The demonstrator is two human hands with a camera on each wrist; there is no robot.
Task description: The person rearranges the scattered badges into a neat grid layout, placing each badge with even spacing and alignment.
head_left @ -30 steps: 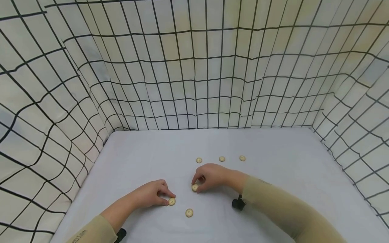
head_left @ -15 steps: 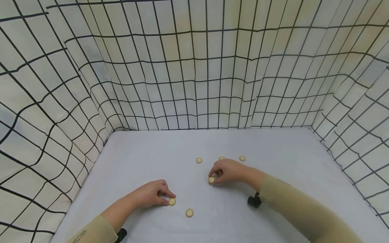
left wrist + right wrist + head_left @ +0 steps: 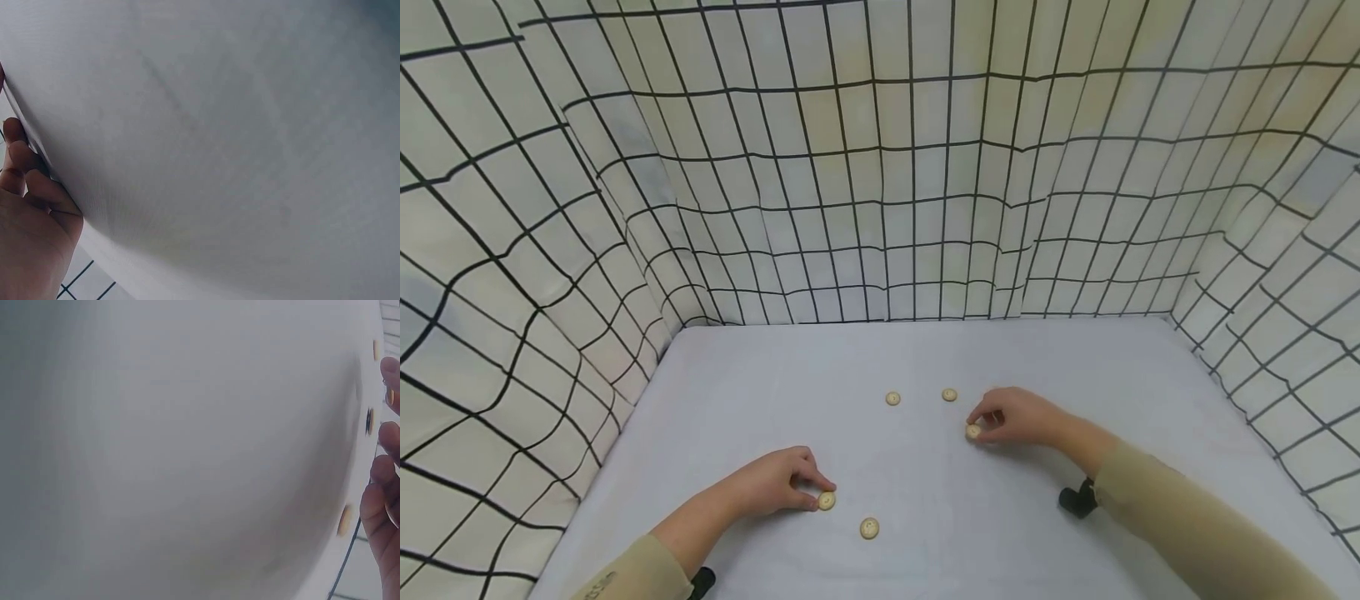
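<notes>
A: What is the right hand doing on the white tabletop?

B: Its thumb and fingertips are curled around a cream button, pinching it flat against the cloth at about three o'clock from the table's centre. The beige sleeve runs off toward five o'clock, with a black wrist mount just under it.

A: And the left hand?

B: It rests at roughly seven o'clock, fingers bent, the tips pinching a second cream button that lies flat on the surface.

A: Where are the other buttons?

B: One loose button lies at six o'clock, just beside the left hand's button and untouched. Two more, a left far button and a right far button, sit side by side toward twelve o'clock, the right one near the right hand's knuckles but apart from them.

A: What do the wrist cameras add?

B: Little. Both are filled by blurred white cloth; the left wrist view shows only fingers at its left edge, the right wrist view fingers at its right edge beside faint cream specks.

A: The surroundings?

B: A grid-patterned curtain walls the table on three sides.
</notes>
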